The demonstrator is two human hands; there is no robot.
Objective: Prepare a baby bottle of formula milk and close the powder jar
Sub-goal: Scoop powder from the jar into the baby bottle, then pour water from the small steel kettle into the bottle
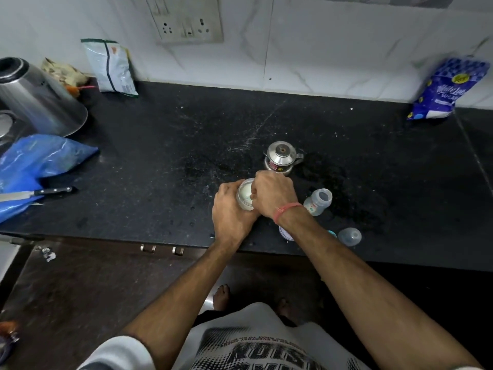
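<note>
White powder is showing inside the open powder jar (pixel 246 194), a small round clear-walled pot sitting just below the centre of the frame on the black speckled counter (pixel 165 145). The left hand (pixel 230 209) is wrapping its fingers around the jar's side, probably to steady it, while the right hand (pixel 273 193) is reaching into the mouth with fingers bunched narrow; what they are pinching cannot be made out. Just right of the hands the baby bottle (pixel 318 201) is standing open, likely placed near for a short carry of powder. Its domed translucent cap (pixel 350 236) is lying lower right near the counter edge. Behind the hands is standing a shiny steel pot (pixel 282 156).
</note>
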